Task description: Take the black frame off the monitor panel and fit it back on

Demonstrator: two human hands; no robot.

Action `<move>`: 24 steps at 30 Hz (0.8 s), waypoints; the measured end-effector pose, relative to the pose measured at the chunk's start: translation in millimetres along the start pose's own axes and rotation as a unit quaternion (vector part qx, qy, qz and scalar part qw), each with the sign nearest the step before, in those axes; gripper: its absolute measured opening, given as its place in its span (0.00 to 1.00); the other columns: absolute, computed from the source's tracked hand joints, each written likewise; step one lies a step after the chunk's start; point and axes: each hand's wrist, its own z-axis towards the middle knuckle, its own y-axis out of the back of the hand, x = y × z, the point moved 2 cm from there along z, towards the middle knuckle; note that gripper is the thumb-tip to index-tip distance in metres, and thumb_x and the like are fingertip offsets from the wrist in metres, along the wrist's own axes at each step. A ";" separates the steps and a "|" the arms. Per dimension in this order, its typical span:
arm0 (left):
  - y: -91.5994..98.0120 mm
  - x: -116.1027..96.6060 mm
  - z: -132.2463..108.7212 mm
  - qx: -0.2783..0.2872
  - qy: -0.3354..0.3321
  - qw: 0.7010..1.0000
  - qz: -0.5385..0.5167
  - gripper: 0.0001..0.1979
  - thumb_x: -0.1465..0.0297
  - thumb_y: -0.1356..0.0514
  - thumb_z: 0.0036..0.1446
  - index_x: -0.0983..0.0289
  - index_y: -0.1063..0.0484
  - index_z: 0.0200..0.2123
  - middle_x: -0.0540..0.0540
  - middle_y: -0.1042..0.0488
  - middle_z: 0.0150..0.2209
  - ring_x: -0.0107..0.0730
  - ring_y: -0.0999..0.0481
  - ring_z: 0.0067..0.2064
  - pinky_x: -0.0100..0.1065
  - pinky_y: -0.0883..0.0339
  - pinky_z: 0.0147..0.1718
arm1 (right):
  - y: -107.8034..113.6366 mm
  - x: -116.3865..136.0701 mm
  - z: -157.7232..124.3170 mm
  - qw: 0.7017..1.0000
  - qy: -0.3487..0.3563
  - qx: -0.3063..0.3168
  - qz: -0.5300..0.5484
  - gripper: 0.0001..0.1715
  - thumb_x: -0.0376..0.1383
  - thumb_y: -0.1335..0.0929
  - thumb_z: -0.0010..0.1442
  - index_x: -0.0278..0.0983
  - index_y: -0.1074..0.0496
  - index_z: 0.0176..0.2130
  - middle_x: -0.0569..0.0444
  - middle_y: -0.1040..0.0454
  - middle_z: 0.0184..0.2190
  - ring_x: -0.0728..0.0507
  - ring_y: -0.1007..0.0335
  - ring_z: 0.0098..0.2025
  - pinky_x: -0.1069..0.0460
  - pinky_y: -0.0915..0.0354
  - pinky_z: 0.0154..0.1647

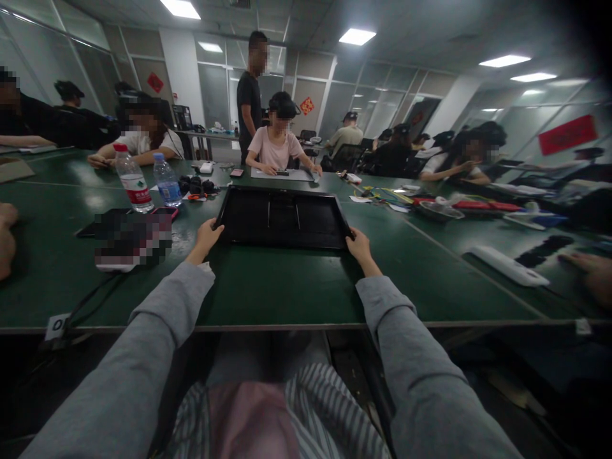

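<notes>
A black rectangular tray (283, 245) with ribbed compartments lies flat on the green table (287, 287) straight ahead of me. My left hand (206, 236) grips its near left corner, fingers closed over the rim. My right hand (359, 246) grips the near right corner in the same way. Both arms wear grey sleeves and reach forward over the table edge. The tray looks empty inside.
Two water bottles (134, 185) stand left of the tray, beside a dark object (131, 239) and black parts (196, 185). A white power strip (509, 266) and coloured items lie to the right. Several people sit around the tables; another person's hand (7, 239) rests at far left.
</notes>
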 end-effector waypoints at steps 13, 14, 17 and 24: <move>16.5 0.8 -8.3 -0.028 0.079 0.979 0.187 0.29 0.50 0.44 0.71 0.65 0.19 0.59 0.70 0.19 0.58 0.62 0.21 0.60 0.50 0.30 0.56 | -11.3 16.4 -8.7 0.998 -0.055 -0.007 -0.018 0.20 0.40 0.34 0.63 0.38 0.25 0.53 0.39 0.19 0.49 0.31 0.23 0.57 0.31 0.33 0.66; 15.4 2.8 -6.8 -0.027 0.082 0.980 0.180 0.28 0.50 0.44 0.71 0.64 0.19 0.59 0.69 0.19 0.59 0.61 0.21 0.60 0.49 0.30 0.56 | -11.9 15.9 -8.2 0.999 -0.051 -0.007 -0.016 0.21 0.39 0.34 0.63 0.37 0.25 0.53 0.39 0.19 0.50 0.31 0.23 0.57 0.31 0.33 0.66; 12.1 11.7 0.1 -0.020 0.073 0.988 0.132 0.27 0.52 0.42 0.71 0.64 0.20 0.59 0.68 0.19 0.59 0.56 0.21 0.61 0.45 0.31 0.59 | -12.8 13.4 -6.1 0.999 -0.033 -0.008 0.012 0.22 0.41 0.34 0.62 0.38 0.24 0.54 0.40 0.19 0.50 0.32 0.23 0.56 0.31 0.33 0.67; 15.8 28.1 12.0 -0.022 0.053 0.998 -0.015 0.21 0.59 0.36 0.64 0.66 0.18 0.54 0.66 0.16 0.54 0.50 0.18 0.57 0.44 0.28 0.59 | -5.7 5.9 -3.6 0.989 -0.110 0.040 0.092 0.30 0.43 0.29 0.60 0.35 0.25 0.59 0.45 0.19 0.43 0.36 0.20 0.48 0.34 0.26 0.60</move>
